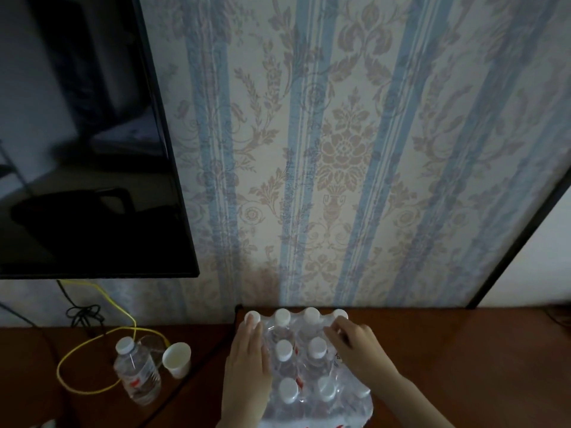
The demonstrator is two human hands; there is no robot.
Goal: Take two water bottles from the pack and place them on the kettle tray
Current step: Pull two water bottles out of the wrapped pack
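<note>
Head view: shrink-wrapped pack of clear white-capped water bottles [304,366] – on brown wooden desk [463,350];
Left hand [247,362]: flat, fingers spread, on pack's left side;
Right hand [358,344]: fingertips pinching plastic wrap – far-right corner

A dark wall-mounted television [83,134] occupied the upper left, against striped floral wallpaper [340,149]. Below it, a yellow cable [92,344] looped over the wooden desk [463,350] beside tangled black cords [83,316]. A single loose bottle [136,372] stood just beside a white paper cup [176,359].
</note>
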